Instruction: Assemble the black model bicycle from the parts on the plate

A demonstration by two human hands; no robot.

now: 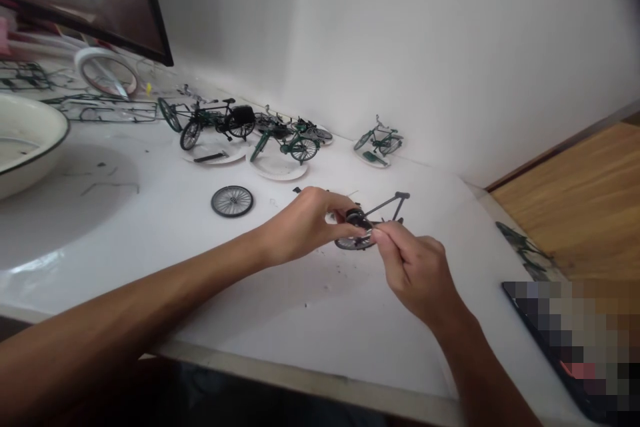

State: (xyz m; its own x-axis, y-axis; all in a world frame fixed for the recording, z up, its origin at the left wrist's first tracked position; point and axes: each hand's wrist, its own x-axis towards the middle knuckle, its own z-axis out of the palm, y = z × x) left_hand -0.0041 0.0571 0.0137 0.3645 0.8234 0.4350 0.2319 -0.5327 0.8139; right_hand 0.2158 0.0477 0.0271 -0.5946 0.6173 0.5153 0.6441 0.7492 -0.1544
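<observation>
"Black, thin-tubed and small — where does the model bicycle frame (383,206) sit in the head view?"

"Between the hands, over the white tabletop (260,320). The left hand (310,223) pinches a round black part (356,215) just above a spoked wheel (353,243)."

"And the right hand (420,267)?"

"Thumb and forefinger press together beside that part; what they grip, if anything, is too small to make out."

"How would you handle it well?"

"I'd brace with the left, squeeze lightly so nothing bends, and make only tiny moves with the right fingertips."

"Anything in the way?"

"Dark specks (340,270) lie beneath — a dropped bit could vanish among them. Farther left, a loose wheel (233,201) lies flat. Behind, a black bicycle (215,121) and a green bicycle (285,144) crowd any long reach. An enamel basin (43,170) occupies the far left."
</observation>
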